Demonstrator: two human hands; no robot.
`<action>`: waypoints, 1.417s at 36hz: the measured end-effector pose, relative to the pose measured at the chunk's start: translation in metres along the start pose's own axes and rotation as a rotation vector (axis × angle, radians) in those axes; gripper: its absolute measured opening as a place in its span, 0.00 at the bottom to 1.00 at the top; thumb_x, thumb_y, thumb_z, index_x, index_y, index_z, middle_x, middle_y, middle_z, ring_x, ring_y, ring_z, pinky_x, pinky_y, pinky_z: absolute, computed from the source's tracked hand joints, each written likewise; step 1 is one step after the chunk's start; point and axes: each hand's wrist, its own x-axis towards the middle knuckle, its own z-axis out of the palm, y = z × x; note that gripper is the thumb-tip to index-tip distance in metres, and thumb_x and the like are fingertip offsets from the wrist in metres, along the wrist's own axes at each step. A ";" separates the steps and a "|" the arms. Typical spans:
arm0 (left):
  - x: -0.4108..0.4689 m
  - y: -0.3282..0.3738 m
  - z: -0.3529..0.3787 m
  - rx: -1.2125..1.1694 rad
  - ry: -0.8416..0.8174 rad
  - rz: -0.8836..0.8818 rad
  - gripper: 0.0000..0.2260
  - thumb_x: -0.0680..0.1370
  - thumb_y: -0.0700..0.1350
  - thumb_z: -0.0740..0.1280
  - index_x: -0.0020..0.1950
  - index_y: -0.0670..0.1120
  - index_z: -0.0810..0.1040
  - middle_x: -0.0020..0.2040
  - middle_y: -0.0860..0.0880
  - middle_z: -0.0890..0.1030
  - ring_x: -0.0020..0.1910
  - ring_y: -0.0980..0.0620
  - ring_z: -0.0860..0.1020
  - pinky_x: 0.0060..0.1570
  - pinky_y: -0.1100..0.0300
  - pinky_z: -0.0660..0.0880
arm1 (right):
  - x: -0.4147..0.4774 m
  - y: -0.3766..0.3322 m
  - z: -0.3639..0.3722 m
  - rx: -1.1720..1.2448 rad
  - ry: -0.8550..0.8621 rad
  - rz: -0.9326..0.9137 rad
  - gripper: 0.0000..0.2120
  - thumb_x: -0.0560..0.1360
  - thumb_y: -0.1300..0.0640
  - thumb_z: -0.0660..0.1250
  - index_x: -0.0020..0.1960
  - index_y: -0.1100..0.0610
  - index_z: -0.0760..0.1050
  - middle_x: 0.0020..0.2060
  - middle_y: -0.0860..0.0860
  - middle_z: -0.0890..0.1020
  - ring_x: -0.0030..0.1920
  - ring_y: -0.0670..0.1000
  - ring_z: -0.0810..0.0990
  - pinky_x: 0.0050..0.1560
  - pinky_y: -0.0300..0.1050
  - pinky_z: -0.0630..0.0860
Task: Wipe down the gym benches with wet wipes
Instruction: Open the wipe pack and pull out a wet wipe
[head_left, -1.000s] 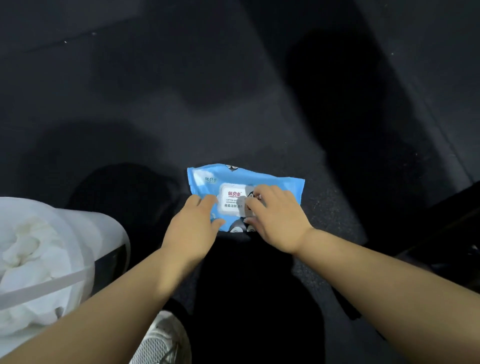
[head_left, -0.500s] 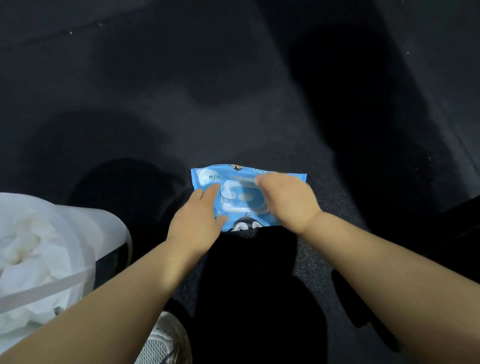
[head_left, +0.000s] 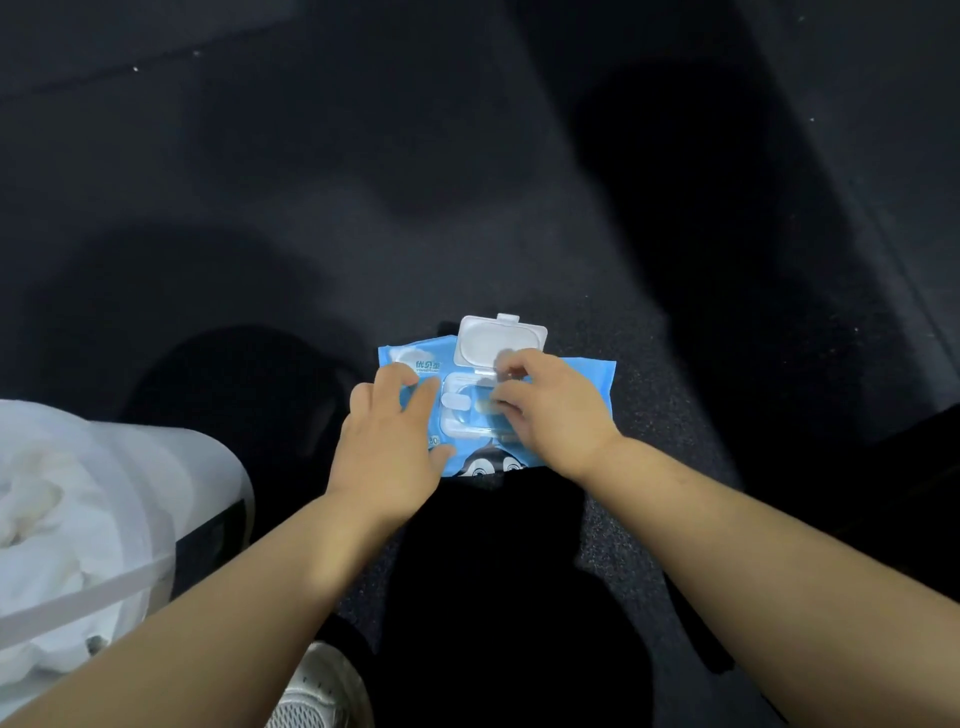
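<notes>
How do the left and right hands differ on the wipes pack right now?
The left hand lies with fairly straight fingers on the left part of the blue wipes pack, pressing it down. The right hand has curled fingers at the opening below the flipped-up lid. The left hand is beside the opening; the right hand works at it, but I can't tell whether it is pinching a wipe. Both touch the pack.
</notes>
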 end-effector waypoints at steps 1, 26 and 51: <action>0.000 -0.001 0.001 -0.001 0.000 0.007 0.29 0.75 0.55 0.66 0.73 0.51 0.60 0.68 0.52 0.54 0.58 0.49 0.61 0.59 0.57 0.68 | 0.000 0.000 0.001 0.067 -0.015 0.073 0.05 0.74 0.56 0.64 0.49 0.52 0.76 0.52 0.49 0.77 0.50 0.51 0.75 0.47 0.44 0.70; 0.003 -0.009 -0.001 0.092 0.007 0.080 0.30 0.76 0.59 0.63 0.75 0.53 0.57 0.69 0.53 0.57 0.61 0.48 0.62 0.59 0.57 0.64 | 0.021 -0.007 0.002 -0.335 -0.176 -0.372 0.10 0.59 0.65 0.77 0.31 0.64 0.75 0.36 0.61 0.80 0.26 0.58 0.77 0.21 0.38 0.68; 0.021 -0.002 -0.006 0.102 -0.074 0.045 0.38 0.70 0.59 0.68 0.74 0.65 0.48 0.61 0.51 0.54 0.51 0.51 0.57 0.54 0.58 0.68 | 0.003 -0.006 -0.008 0.019 -0.150 -0.105 0.05 0.78 0.60 0.62 0.48 0.62 0.76 0.48 0.52 0.73 0.46 0.55 0.74 0.48 0.51 0.72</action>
